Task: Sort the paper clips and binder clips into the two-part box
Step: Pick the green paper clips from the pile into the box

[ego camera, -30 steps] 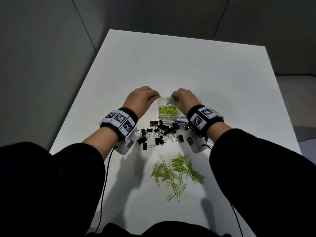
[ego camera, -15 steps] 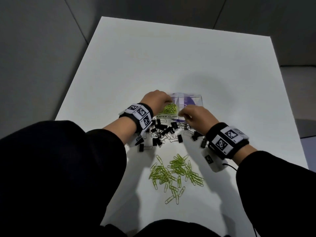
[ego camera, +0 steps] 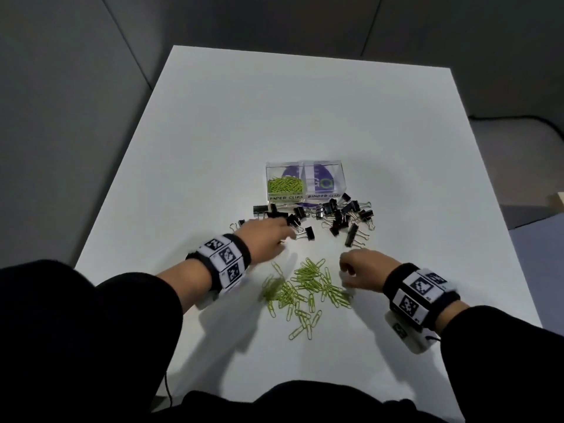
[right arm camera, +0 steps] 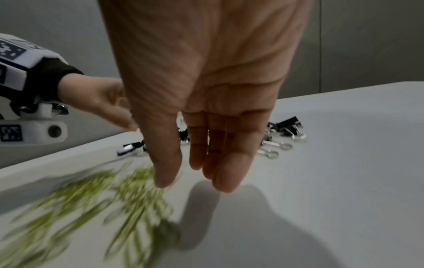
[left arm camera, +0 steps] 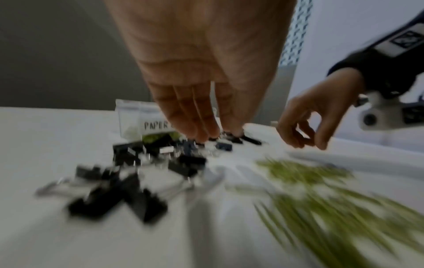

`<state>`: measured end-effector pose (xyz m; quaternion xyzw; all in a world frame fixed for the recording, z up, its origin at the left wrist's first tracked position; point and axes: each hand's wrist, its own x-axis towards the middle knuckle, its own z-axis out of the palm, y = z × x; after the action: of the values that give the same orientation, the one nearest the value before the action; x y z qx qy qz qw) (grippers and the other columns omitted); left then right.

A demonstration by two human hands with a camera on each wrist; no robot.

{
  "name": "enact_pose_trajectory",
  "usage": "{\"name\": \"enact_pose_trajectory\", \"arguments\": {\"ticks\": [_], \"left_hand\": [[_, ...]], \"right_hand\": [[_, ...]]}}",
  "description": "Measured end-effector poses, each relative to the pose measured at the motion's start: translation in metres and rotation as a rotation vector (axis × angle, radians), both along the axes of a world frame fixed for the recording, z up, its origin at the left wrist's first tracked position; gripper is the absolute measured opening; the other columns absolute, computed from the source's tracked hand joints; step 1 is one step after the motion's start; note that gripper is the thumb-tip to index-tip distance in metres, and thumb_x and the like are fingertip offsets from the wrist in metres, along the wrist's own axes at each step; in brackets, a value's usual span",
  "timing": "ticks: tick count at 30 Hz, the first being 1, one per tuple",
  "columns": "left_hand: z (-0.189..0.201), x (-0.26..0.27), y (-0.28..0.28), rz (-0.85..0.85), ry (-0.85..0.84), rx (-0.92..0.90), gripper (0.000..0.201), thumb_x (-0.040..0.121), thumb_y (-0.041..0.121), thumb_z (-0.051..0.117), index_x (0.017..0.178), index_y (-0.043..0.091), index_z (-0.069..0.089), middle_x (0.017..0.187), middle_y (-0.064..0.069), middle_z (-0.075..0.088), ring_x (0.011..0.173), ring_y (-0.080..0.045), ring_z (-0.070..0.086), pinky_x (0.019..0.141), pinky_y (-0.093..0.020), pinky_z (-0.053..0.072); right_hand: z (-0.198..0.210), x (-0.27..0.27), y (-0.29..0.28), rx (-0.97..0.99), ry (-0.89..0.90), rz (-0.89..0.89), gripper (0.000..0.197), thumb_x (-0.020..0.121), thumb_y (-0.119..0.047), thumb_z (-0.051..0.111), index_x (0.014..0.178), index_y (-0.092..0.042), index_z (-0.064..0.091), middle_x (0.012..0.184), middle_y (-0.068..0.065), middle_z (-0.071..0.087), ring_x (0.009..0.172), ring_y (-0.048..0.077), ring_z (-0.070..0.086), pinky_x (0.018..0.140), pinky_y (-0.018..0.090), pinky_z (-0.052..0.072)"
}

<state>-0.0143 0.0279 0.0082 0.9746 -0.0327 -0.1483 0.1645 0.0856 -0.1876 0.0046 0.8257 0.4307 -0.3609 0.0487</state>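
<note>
The clear two-part box stands mid-table; its left part, labelled PAPER CLIPS, holds green paper clips, and its right part, labelled BINDER CLIPS, shows none. Black binder clips lie scattered just in front of the box. Nearer me is a loose pile of green paper clips. My left hand hovers over the left end of the binder clips with straight fingers pointing down, holding nothing. My right hand hangs empty over the right edge of the paper clip pile, fingers relaxed.
The white table stretches bare beyond the box and ends at grey walls. Its right edge drops to a floor with a dark cable. Both wrists carry marker bands with white cameras.
Both hands have drawn back from the box toward me. The left now sits over the binder clips, the right over the loose paper clips. The box stands uncovered.
</note>
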Motion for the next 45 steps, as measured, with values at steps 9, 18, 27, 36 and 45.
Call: {"name": "enact_pose_trajectory", "arguments": {"ticks": [9, 18, 27, 36, 45], "left_hand": [[-0.031, -0.059, -0.023, 0.012, 0.247, -0.020, 0.063, 0.085, 0.030, 0.063, 0.141, 0.019, 0.036, 0.138, -0.004, 0.037, 0.122, -0.020, 0.042, 0.101, -0.026, 0.038], [-0.030, -0.067, -0.045, 0.130, 0.177, 0.036, 0.074, 0.083, 0.052, 0.058, 0.142, 0.019, 0.030, 0.136, -0.003, 0.037, 0.122, -0.021, 0.041, 0.092, -0.036, 0.045], [-0.029, -0.062, -0.063, 0.217, 0.111, 0.022, 0.055, 0.091, 0.035, 0.054, 0.139, 0.015, 0.035, 0.133, -0.008, 0.041, 0.119, -0.024, 0.043, 0.090, -0.035, 0.044], [-0.035, -0.068, -0.074, 0.290, 0.137, 0.050, 0.070, 0.080, 0.049, 0.062, 0.136, 0.016, 0.034, 0.132, -0.006, 0.039, 0.121, -0.024, 0.040, 0.088, -0.038, 0.046], [-0.030, -0.060, -0.068, 0.348, 0.104, 0.013, 0.057, 0.088, 0.038, 0.056, 0.136, 0.016, 0.036, 0.129, -0.008, 0.045, 0.117, -0.025, 0.046, 0.089, -0.037, 0.046]], "right_hand": [[-0.021, -0.045, -0.008, 0.044, -0.014, -0.059, 0.017, 0.091, -0.020, 0.053, 0.101, -0.006, 0.054, 0.106, 0.012, 0.058, 0.081, 0.018, 0.044, 0.074, 0.029, 0.039], [-0.012, -0.048, 0.011, 0.161, -0.123, 0.037, 0.090, 0.072, -0.046, 0.072, 0.143, -0.019, 0.023, 0.141, 0.007, 0.034, 0.122, 0.026, 0.043, 0.094, 0.037, 0.045], [-0.023, -0.052, 0.029, 0.126, -0.220, 0.072, 0.062, 0.082, -0.045, 0.062, 0.133, -0.020, 0.038, 0.132, 0.010, 0.044, 0.118, 0.028, 0.045, 0.097, 0.040, 0.042], [-0.026, -0.058, 0.019, 0.085, -0.190, 0.053, 0.090, 0.072, -0.044, 0.072, 0.143, -0.023, 0.021, 0.138, 0.010, 0.035, 0.123, 0.030, 0.039, 0.097, 0.043, 0.044], [-0.028, -0.048, 0.023, 0.211, -0.168, 0.006, 0.051, 0.084, -0.031, 0.062, 0.131, -0.020, 0.042, 0.130, 0.009, 0.043, 0.115, 0.027, 0.045, 0.091, 0.038, 0.048]]}}
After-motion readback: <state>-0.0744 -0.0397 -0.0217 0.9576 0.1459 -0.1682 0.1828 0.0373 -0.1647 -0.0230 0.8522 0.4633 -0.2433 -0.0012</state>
